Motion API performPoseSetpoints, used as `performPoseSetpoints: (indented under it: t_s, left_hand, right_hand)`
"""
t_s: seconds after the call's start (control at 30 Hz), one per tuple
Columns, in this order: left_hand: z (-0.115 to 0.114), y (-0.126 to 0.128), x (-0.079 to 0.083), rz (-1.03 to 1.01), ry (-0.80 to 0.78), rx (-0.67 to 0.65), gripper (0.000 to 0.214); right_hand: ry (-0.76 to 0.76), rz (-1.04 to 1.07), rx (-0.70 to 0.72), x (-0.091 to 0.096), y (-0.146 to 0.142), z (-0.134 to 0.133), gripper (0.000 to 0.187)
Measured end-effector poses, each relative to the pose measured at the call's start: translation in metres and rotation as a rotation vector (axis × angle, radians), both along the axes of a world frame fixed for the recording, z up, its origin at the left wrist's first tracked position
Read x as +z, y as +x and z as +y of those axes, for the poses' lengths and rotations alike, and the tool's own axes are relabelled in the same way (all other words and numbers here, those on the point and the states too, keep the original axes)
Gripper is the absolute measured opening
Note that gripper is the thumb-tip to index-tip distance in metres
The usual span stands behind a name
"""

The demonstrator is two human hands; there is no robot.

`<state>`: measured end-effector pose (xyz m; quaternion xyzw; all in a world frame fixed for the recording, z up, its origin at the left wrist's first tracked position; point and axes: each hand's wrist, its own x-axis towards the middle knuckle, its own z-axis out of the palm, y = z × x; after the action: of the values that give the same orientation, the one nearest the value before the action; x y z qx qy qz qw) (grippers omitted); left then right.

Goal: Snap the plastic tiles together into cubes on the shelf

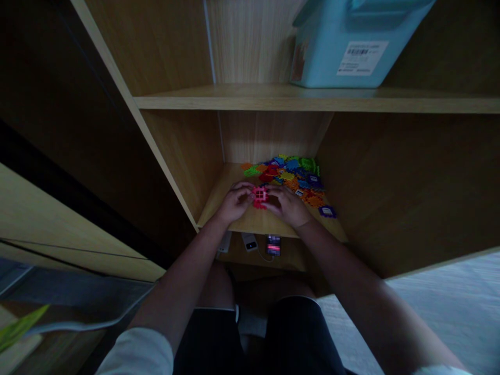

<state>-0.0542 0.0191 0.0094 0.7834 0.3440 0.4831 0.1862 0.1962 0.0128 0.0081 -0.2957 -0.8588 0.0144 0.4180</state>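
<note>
Between my two hands, just above the front of the shelf board, is a pinkish-red plastic building piece (260,196) with a window-like square in its middle. My left hand (235,201) pinches its left edge, and the fingers of my right hand (287,204) close on its right edge. Behind them lies a loose pile of toothed plastic building pieces (292,172) in orange, blue, green, yellow, red and purple. Nearest to my right wrist is a purple piece (327,211), apart from the heap. My fingers cover part of the held piece.
A light blue plastic bin (332,47) with a white label stands on the upper shelf (250,102). Wooden cabinet walls (390,182) close in on both sides. Below the shelf lie a lit phone (273,246) on a cable and a white power bank (249,241).
</note>
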Motion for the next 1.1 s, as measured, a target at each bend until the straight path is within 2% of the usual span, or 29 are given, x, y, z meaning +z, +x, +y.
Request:
performPoseSetpoints:
  t_s: [0.17,0.27,0.37,0.43,0.53,0.7,1.1]
  left_hand:
    - [0.001,0.001,-0.001,0.018,-0.029,0.014,0.028]
    - [0.001,0.001,-0.004,0.009,-0.109,0.057,0.030]
    - [0.002,0.000,-0.009,0.007,-0.184,0.056,0.054]
    - [0.005,-0.001,-0.012,0.026,-0.204,0.019,0.069]
    - [0.009,-0.001,-0.016,0.024,-0.205,-0.044,0.078]
    - [0.013,0.001,-0.017,-0.016,-0.213,-0.128,0.078]
    - [0.011,0.002,-0.015,-0.031,-0.216,-0.149,0.066]
  right_hand:
    - [-0.018,0.004,-0.006,0.000,0.001,0.000,0.031]
    - [-0.067,0.055,-0.093,-0.002,0.003,-0.001,0.036]
    - [-0.162,0.139,-0.205,-0.003,0.006,-0.004,0.044]
    - [-0.206,0.160,-0.211,-0.004,0.007,-0.004,0.046]
    - [-0.231,0.165,-0.178,-0.004,0.008,-0.004,0.043]
    - [-0.234,0.119,-0.138,-0.007,0.004,0.000,0.039]
    - [-0.226,0.056,-0.140,-0.007,0.001,0.000,0.039]
